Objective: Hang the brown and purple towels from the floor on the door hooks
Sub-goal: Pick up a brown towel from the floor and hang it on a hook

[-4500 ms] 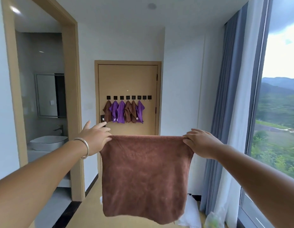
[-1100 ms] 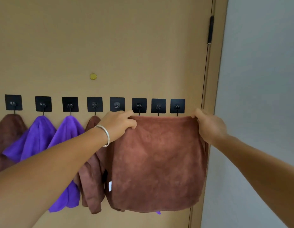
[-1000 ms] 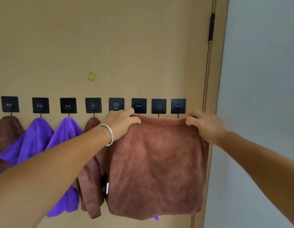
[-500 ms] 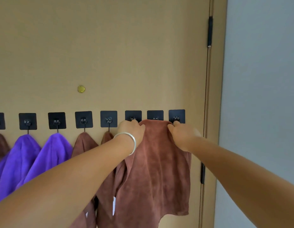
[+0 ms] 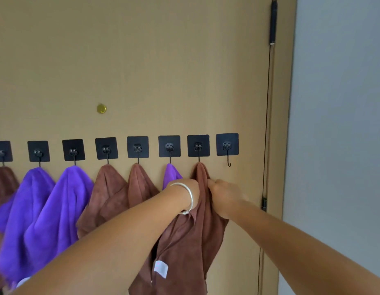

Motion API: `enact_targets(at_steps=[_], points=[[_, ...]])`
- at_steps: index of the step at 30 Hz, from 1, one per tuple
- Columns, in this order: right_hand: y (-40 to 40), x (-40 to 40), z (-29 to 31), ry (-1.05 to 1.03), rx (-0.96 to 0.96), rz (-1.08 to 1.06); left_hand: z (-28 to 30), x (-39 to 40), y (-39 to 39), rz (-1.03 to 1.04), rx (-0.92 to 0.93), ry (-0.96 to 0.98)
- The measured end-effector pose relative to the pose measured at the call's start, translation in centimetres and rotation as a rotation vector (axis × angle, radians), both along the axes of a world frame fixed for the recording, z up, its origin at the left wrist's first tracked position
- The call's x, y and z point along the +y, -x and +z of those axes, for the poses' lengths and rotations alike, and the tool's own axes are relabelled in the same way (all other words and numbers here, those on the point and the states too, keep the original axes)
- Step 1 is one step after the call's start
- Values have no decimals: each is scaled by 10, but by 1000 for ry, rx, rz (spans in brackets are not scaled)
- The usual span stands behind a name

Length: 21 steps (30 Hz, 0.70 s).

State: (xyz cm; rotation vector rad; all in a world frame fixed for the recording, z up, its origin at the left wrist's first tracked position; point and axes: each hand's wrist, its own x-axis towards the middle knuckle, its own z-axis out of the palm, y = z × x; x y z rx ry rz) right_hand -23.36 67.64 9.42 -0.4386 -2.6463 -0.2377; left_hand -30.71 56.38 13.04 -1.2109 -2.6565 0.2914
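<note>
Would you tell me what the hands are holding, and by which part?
Both the left hand and right hand grip the brown towel at its gathered top, just below its hook.

8 hooks [image 5: 169, 146]; 4 brown towels [image 5: 109, 194]; 3 purple towels [image 5: 65, 201]; 2 hands [image 5: 224, 195]; 1 bracelet [image 5: 188, 195].

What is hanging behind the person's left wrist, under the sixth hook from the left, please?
A purple towel: only its top peak shows under that hook. The left hand and the brown towel cover the rest.

Home/hotel-type room: wood door [image 5: 142, 60] w/ row of stick-on hooks [image 5: 227, 144] holding towels [image 5: 63, 199], plain grey wall [image 5: 338, 124].
</note>
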Motion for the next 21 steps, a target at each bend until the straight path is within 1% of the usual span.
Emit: enact_targets(at_steps=[2, 4, 6, 8, 9, 11, 13, 16, 21], points=[[-1, 6, -7, 33, 11, 20, 2, -8, -1, 14, -108, -33], [-5, 11, -9, -12, 15, 19, 6, -16, -1, -10, -74, -24], [-12, 16, -9, -80, 51, -9, 15, -23, -5, -33, 81, -52], [-20, 20, -5, -111, 97, -47, 26, -29, -9, -52, 292, -180], [-26, 21, -4, -115, 118, -72, 30, -30, -11, -82, 368, -254], [-39, 23, -1, -137, 155, -120, 33, -29, -11, -181, 452, -366], [-53, 25, 1, -157, 174, -164, 31, -24, -10, -322, 510, -396], [-76, 24, 7, -175, 199, -257, 26, -9, -13, -508, 539, -419], [-116, 11, 20, -228, 166, -454, 25, 17, -23, -743, 427, -535]])
